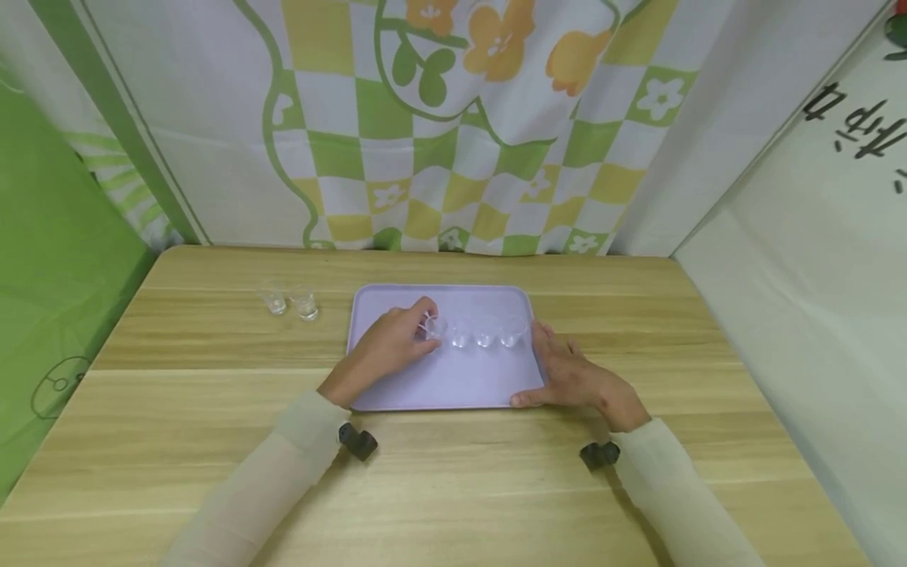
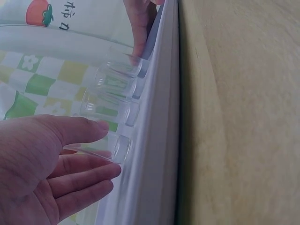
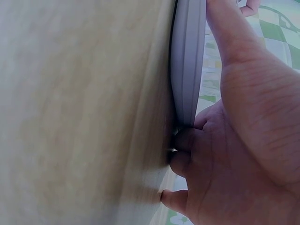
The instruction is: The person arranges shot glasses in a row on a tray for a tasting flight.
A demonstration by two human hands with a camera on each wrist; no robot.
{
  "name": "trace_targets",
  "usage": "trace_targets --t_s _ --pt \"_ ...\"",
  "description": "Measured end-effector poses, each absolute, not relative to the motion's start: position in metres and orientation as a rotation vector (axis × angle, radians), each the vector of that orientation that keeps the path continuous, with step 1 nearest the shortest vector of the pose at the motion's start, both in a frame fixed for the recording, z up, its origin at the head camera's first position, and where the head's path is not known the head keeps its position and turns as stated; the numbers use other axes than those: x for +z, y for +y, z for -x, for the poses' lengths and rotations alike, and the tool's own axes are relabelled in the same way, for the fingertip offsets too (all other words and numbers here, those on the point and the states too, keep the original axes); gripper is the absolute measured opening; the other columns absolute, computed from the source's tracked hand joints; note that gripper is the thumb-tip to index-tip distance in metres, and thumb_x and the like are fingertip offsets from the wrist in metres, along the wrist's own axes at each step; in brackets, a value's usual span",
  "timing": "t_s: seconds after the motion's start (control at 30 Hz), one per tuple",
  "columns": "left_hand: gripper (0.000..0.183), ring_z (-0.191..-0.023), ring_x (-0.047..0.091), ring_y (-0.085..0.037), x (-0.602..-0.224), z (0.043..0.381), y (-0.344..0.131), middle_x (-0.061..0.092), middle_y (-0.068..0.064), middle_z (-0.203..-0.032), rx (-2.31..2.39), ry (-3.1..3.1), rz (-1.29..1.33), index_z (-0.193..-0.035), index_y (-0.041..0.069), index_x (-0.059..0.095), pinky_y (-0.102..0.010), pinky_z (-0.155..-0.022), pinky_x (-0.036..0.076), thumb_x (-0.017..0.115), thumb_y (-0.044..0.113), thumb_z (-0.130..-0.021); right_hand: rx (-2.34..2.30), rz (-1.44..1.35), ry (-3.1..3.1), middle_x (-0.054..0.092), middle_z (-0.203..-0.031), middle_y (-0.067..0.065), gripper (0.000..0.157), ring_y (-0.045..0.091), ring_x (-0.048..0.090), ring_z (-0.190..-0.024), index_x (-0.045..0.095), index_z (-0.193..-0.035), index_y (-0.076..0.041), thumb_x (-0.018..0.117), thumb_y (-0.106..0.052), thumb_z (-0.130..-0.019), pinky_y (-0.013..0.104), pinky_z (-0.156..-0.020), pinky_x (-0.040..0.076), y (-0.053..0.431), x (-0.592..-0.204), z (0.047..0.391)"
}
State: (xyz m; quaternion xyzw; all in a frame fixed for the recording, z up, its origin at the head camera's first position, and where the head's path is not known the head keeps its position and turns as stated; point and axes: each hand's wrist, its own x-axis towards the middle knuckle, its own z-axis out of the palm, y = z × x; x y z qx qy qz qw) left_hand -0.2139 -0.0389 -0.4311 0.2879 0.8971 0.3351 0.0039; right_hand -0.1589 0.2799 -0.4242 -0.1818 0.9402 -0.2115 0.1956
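My left hand (image 1: 393,339) pinches a small clear shot glass (image 1: 435,326) between thumb and fingers, over the lilac tray (image 1: 439,386). In the left wrist view, that shot glass (image 2: 123,149) stands upright relative to the tray, its base close to the tray surface. Three more clear shot glasses (image 1: 485,337) continue the row to its right on the tray. At the tray's right edge rests my right hand (image 1: 574,374), fingers extended along the side and thumb spread over the near right corner. The right wrist view shows its fingers (image 3: 187,140) against the tray's outer edge, their tips partly hidden.
Two other clear shot glasses (image 1: 305,304) stand on the wooden table (image 1: 453,488) left of the tray. A patterned curtain (image 1: 453,173) hangs behind the table. White cloth (image 1: 801,260) borders the right side, and green cloth (image 1: 57,236) the left.
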Motion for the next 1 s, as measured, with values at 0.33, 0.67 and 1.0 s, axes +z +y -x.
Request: trace_targets --t_s 0.33,0.67,1.0 --pt "0.037 -0.096 0.074 -0.025 -0.4343 0.2140 -0.0372 0.076 -0.014 -0.105 1.024 2.813 -0.881 -0.120 0.009 0.058 -0.042 -0.084 0.060 0.080 0.020 -0.093 -0.575 0.509 2.642 -0.008 -0.167 0.029 0.138 0.043 -0.006 -0.154 -0.011 -0.158 0.009 0.077 -0.065 -0.082 0.071 -0.117 0.000 0.2802 -0.4268 0.1592" --pt "0.040 -0.101 0.073 -0.027 -0.4343 0.2136 -0.0387 0.075 -0.015 -0.108 0.993 2.794 -0.888 -0.125 0.010 0.055 -0.045 -0.091 0.058 0.078 0.022 -0.094 -0.582 0.504 2.643 -0.007 -0.166 0.029 0.138 0.044 -0.005 -0.154 -0.012 -0.158 0.008 0.078 -0.065 -0.082 0.071 -0.117 0.000 0.2802 -0.4251 0.1591" --pt "0.044 -0.104 0.072 -0.028 -0.4345 0.2147 -0.0399 0.075 -0.015 -0.109 0.983 2.775 -0.894 -0.128 0.009 0.055 -0.046 -0.094 0.056 0.079 0.023 -0.094 -0.587 0.499 2.642 -0.007 -0.167 0.028 0.137 0.043 -0.006 -0.154 -0.012 -0.158 0.007 0.077 -0.065 -0.083 0.070 -0.118 -0.001 0.2803 -0.4252 0.1587"
